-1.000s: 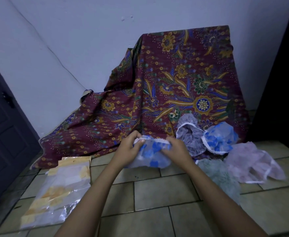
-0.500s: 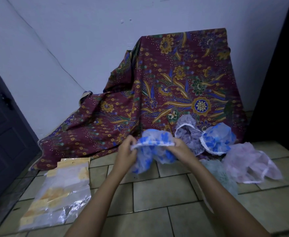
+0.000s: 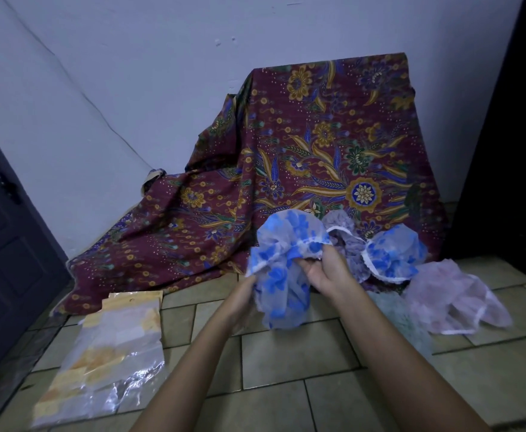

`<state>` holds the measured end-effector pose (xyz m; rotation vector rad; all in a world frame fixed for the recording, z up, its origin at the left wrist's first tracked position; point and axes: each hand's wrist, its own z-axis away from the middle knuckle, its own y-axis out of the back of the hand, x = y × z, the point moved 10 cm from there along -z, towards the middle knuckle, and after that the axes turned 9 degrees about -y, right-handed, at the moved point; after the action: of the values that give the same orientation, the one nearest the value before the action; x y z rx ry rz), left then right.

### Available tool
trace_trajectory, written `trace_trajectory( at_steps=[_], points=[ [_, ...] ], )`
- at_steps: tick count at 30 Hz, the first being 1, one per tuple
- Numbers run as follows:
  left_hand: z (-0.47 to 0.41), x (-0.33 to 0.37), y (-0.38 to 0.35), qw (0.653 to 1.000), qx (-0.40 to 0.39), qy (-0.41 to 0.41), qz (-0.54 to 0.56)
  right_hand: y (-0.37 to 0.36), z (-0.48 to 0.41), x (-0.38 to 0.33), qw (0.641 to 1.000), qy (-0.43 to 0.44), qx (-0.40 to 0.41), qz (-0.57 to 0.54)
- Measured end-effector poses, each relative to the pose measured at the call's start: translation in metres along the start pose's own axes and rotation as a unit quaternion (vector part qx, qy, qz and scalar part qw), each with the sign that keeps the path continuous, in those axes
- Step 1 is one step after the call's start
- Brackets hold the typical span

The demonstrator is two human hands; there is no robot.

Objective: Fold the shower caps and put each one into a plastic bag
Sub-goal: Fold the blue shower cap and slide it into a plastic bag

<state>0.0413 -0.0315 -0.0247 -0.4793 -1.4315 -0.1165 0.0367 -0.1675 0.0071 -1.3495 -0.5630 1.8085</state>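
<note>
No word, label, brand or number could be read anywhere I looked. The yellow cards (image 3: 132,304) in the plastic bags (image 3: 106,363) were too blurred for me to tell whether anything was printed on them.
</note>
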Motion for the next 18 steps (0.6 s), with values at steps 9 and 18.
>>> trace_trajectory(
  at_steps=[9, 18],
  points=[
    [0.002, 0.023, -0.002, 0.984, -0.042, -0.141, -0.099, -0.013, 0.013, -0.021, 0.968, 0.125, -0.017, 0.215],
    [-0.007, 0.021, 0.123, 0.936, 0.335, -0.092, -0.051, 0.010, 0.022, -0.054, 0.767, 0.298, 0.165, 0.544]
  ],
)
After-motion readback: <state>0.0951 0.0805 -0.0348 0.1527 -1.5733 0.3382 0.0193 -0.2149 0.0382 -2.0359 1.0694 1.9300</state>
